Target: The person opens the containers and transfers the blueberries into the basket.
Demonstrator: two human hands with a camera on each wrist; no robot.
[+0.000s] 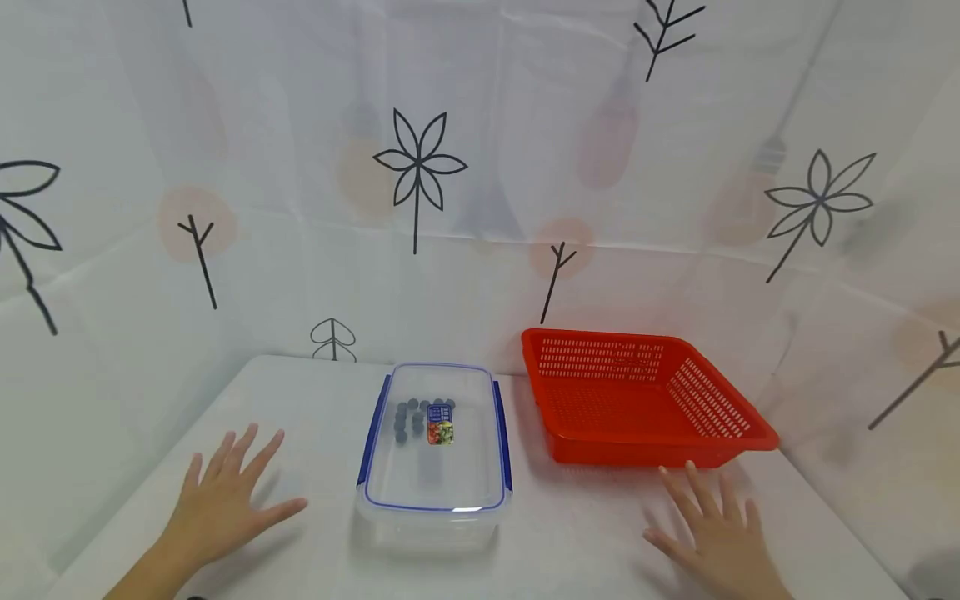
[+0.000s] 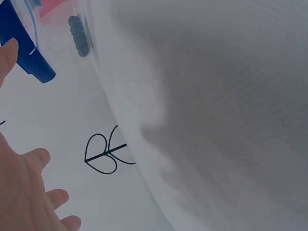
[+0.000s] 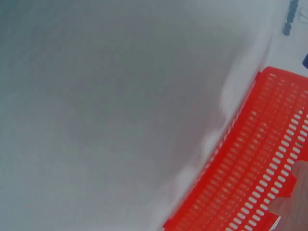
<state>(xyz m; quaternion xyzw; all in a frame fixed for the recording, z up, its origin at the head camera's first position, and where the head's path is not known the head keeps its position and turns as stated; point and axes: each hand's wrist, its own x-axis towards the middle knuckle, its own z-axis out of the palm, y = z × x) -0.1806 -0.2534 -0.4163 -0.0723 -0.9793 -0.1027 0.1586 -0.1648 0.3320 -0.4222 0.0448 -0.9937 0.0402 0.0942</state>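
Observation:
A clear plastic food container [image 1: 431,479] with a lid and blue side clips stands at mid-table, a small label on its lid. Several dark round balls [image 1: 401,421] show through it, lying inside. My left hand [image 1: 221,504], fingers spread, hovers left of the container and holds nothing. To the right is a red plastic basket [image 1: 615,446] with slotted walls. Just in front of its near side my right hand [image 1: 716,533] has its fingers spread, also holding nothing. In the left wrist view, one blue clip [image 2: 29,57] appears beside the thumb.
The white table [image 1: 315,550] bears the container and basket side by side. A white cloth [image 1: 480,275] printed with plant drawings hangs behind and along both sides, close to the table's edges.

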